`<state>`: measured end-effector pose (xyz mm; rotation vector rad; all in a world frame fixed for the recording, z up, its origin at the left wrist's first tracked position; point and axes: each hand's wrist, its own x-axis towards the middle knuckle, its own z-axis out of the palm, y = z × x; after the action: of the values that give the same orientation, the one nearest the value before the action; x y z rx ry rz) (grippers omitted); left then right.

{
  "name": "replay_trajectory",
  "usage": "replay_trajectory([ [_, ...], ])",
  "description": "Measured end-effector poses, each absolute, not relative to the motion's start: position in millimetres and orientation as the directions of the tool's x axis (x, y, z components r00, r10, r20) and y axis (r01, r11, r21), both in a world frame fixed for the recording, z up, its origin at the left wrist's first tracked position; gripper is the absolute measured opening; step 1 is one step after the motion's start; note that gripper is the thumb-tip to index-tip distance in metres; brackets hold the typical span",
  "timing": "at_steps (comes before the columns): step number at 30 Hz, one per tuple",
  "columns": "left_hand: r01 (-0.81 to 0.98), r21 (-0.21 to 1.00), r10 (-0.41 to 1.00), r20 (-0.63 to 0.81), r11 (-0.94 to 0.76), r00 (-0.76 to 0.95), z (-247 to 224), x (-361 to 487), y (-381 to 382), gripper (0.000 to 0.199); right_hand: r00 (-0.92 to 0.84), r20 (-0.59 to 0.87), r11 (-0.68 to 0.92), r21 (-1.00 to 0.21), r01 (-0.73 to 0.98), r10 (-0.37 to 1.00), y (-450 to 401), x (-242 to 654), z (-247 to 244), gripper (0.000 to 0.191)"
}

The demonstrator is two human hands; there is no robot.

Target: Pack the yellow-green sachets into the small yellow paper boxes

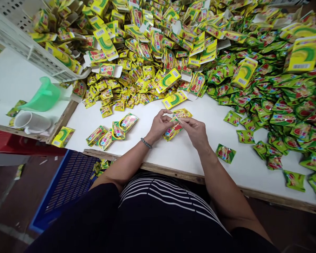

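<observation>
Between my hands is a small green and yellow candy box (171, 132), tilted just above the white table (158, 154). My left hand (160, 123) closes on its left side near the upper end. From the right, my right hand (193, 129) pinches that same upper end with thumb and fingers. Just beyond them a yellow packet (183, 112) lies on the table, partly hidden by my fingers. Several filled-looking boxes (128, 122) rest in a group left of my left hand. A lone green sachet (225, 153) lies right of my right forearm.
Flat yellow boxes (158, 40) heap up at the back, above small yellow sachets (126, 91). Green sachets (268, 91) cover the right side. At left are a white plastic crate (39, 52), a green scoop (46, 95) and a white mug (33, 121). A blue crate (65, 182) stands below the table edge.
</observation>
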<state>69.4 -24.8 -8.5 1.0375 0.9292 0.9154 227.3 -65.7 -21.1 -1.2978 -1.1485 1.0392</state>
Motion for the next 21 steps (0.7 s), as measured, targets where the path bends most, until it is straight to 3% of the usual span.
replay_trajectory([
  [5, -0.132, 0.961, 0.91, -0.181, 0.245, 0.373, -9.5, 68.7, -25.0, 0.062, 0.255, -0.128, -0.098, -0.987, -0.126, 0.958, -63.1, 225.3, -21.2, 0.03],
  [9, -0.123, 0.968, 0.895, -0.149, 0.218, 0.42, -9.0, 65.4, -24.7, 0.06, 0.183, -0.151, -0.125, -0.981, -0.146, 0.971, -63.7, 234.5, -23.0, 0.03],
  [15, -0.173, 0.958, 0.907, -0.147, 0.23, 0.394, -4.8, 61.4, -25.9, 0.056, 0.049, 0.075, 0.066, -0.986, 0.15, 0.996, -71.0, 238.1, -21.0, 0.023],
  [21, -0.185, 0.959, 0.929, -0.145, 0.217, 0.341, -6.8, 60.4, -28.1, 0.053, 0.058, 0.366, 0.277, -0.789, 0.549, 0.929, -80.2, 213.7, -9.4, 0.028],
])
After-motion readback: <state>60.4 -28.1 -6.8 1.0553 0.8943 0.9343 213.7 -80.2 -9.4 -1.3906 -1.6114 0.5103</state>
